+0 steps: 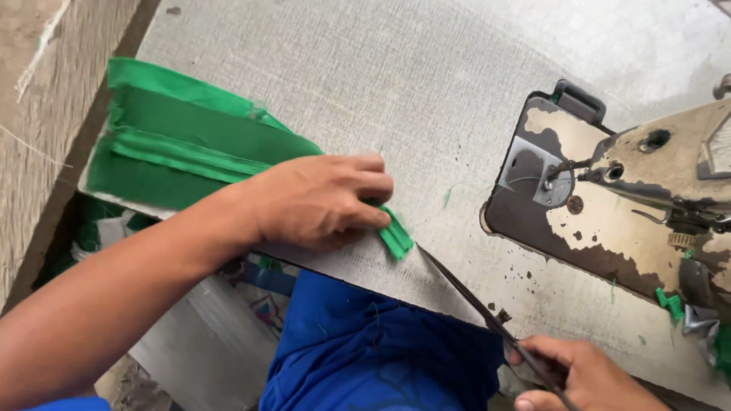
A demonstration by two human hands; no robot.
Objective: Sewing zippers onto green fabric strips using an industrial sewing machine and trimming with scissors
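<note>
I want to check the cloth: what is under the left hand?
Green cloth lies under the left hand; its folded end sticks out. The covered part is hidden.

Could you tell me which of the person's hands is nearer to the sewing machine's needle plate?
Right. The right hand, gripping scissors, sits below the needle plate; the left hand presses green fabric farther left.

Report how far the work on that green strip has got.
Done: the green fabric strip lies folded, with a raised ridge along its length. In hand: the left hand pins its end at the table edge; the right hand points scissors at it. Left: no cut visible.
</note>
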